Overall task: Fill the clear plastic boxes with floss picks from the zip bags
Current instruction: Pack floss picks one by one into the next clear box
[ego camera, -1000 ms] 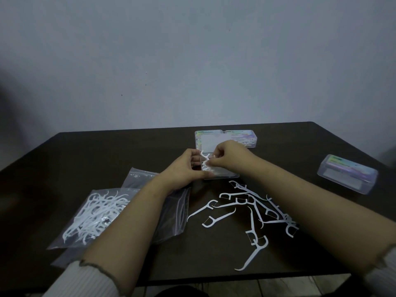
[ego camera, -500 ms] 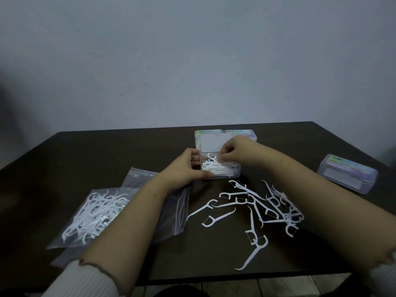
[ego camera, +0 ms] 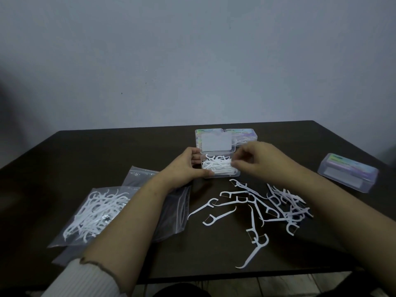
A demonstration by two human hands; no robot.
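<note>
Left hand (ego camera: pixel 188 166) holds the open clear box (ego camera: pixel 218 168) of floss picks on the dark worktop (ego camera: pixel 107 151); right hand (ego camera: pixel 257 161), blurred, hovers beside it, grip unclear.

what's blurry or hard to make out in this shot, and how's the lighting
Head view: dim, flat light with a bluish cast, the dark table swallowing shadow detail; the right hand is motion-blurred at its fingers over the open box; the left hand is sharper; wide-angle lens bows the table's edges; loose floss picks stand out brightly.

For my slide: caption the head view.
Left hand steadies open box of picks; right hand hovers beside it.
</note>
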